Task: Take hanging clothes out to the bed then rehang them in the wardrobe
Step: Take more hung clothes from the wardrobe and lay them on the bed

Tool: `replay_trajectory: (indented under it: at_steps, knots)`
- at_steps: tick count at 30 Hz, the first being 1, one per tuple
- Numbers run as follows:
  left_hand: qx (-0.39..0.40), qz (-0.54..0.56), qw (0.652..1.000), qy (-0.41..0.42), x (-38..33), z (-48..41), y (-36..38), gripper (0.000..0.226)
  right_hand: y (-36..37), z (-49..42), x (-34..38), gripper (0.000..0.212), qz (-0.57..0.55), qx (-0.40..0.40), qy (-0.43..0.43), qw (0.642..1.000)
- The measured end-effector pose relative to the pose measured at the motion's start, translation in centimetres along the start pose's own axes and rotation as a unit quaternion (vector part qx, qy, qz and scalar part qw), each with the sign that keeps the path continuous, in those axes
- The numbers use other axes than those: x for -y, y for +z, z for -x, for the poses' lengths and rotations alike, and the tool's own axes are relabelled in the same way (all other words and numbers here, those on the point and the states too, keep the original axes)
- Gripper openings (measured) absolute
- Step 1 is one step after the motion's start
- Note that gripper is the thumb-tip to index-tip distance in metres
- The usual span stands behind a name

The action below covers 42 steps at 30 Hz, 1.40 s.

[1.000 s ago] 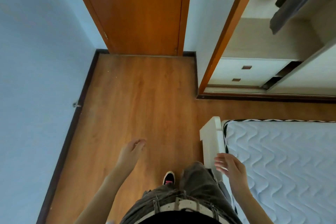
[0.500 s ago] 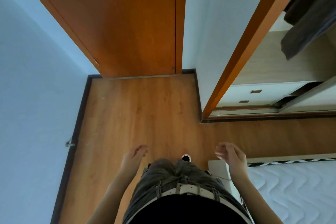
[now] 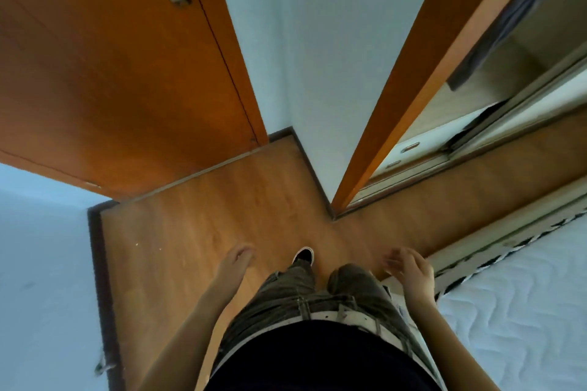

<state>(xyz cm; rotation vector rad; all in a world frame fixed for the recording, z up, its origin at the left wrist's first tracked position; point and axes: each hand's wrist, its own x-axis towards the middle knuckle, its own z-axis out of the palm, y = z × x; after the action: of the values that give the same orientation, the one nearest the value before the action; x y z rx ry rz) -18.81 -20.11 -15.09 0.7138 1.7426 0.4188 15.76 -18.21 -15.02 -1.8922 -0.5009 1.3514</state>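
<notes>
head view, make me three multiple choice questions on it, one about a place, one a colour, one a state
1. Where is the dark garment?
A. spread on the bed
B. hanging inside the wardrobe
C. lying on the floor

2. What colour is the room door?
A. white
B. black
C. orange-brown

3. What do the left hand and right hand hold?
A. nothing
B. a hanger each
C. one shirt between them

Answers:
1 B, it hangs in the open wardrobe at the upper right.
2 C, its wood panel is orange-brown, with a metal handle.
3 A, both hands are empty, with loosely curled fingers.
</notes>
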Motion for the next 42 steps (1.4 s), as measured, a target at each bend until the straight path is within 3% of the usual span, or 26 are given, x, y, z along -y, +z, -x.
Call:
replay_trajectory:
  at_steps: [7,15,18,21,28,35,42]
  knots:
    - [0.145,-0.194,0.963,0.116,-11.6,-6.0,5.0,0.024,-4.9,0.3,0.1,0.027,-0.118,-0.143,0.019,0.982]
    - [0.253,-0.276,0.917,0.139,-19.3,-9.1,17.7,0.021,-11.7,-3.0,0.0,0.025,-0.184,-0.235,0.043,0.953]
    - [0.235,-0.276,0.922,0.135,-22.0,-10.2,22.6,0.021,-15.3,-7.4,1.8,0.024,-0.187,-0.231,0.029,0.954]
    - [0.176,-0.227,0.95,0.123,-24.7,-11.0,26.0,0.021,-18.9,-11.9,5.0,0.025,-0.166,-0.209,0.016,0.964]
    - [0.083,-0.152,0.982,0.081,-28.7,-11.8,30.1,0.024,-24.3,-21.6,13.6,0.028,-0.119,-0.114,-0.026,0.986]
    - [0.049,-0.077,0.995,0.038,-33.0,-15.3,34.4,0.024,-26.5,-30.3,19.3,0.026,-0.081,-0.063,-0.028,0.994]
    - [0.048,-0.013,0.996,0.077,-42.3,-20.5,40.4,0.021,-28.4,-38.9,26.7,0.026,-0.051,-0.046,-0.05,0.996]
